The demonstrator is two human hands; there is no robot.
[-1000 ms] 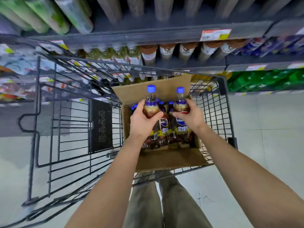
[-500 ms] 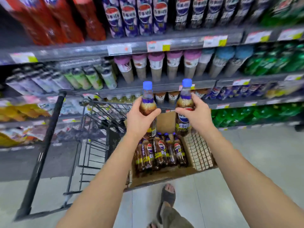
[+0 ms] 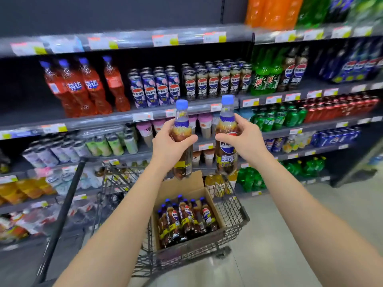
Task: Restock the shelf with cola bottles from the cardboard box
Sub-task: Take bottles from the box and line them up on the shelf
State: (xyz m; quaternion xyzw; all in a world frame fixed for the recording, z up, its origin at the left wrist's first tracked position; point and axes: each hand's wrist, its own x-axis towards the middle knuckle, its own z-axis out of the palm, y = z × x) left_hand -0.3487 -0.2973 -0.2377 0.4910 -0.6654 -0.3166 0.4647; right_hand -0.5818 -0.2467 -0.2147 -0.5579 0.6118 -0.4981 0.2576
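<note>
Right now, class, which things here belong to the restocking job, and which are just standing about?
Job: left grip, right grip, left cola bottle, right cola bottle, cardboard box, boxed cola bottles.
Standing about: orange soda bottles, green soda bottles, pink-lidded cups.

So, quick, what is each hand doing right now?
Left hand: grips a cola bottle.
Right hand: grips another cola bottle.

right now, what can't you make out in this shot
Head view:
- Label of the brown cola bottle: partly covered by the left hand.
- Floor of the brown cardboard box: hidden by its bottles.
- White and yellow price tags: blurred, unreadable.
- Tall orange bottles: cut off by the upper edge.
</note>
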